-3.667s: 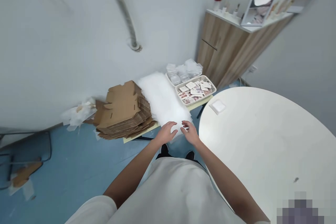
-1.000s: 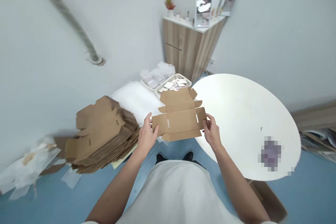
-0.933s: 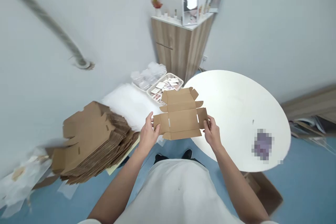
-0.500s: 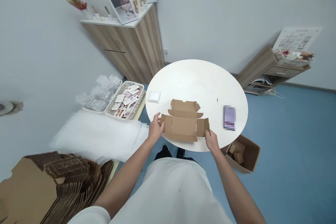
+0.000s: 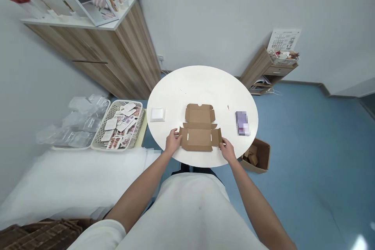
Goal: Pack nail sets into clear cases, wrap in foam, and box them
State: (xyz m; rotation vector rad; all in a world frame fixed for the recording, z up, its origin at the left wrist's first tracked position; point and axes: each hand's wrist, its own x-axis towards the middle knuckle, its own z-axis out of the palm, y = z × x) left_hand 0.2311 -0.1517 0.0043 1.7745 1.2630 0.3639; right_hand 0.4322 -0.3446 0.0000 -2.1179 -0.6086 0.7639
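An unfolded brown cardboard box (image 5: 199,137) lies on the round white table (image 5: 202,82), its lid part spread away from me and its side flaps partly raised. My left hand (image 5: 172,141) grips the left side flap between thumb and fingers. At the opposite end, my right hand (image 5: 227,150) pinches the right side flap. Left of the box is a small white packet (image 5: 158,114). A purple item (image 5: 242,123), blurred out in the picture, lies to the right. A tiny dark object (image 5: 228,107) is between it and the box.
A white basket of printed cards (image 5: 120,125) and clear plastic packaging (image 5: 84,121) stand at left, above white foam sheets (image 5: 73,179). Stacked cardboard (image 5: 43,236) fills the lower left corner. An open carton (image 5: 262,156) holding small boxes sits on the floor at right.
My view has swung left. The cardboard box lies flatter on the table, with its lid part opened out further. Both hands keep hold of its side flaps.
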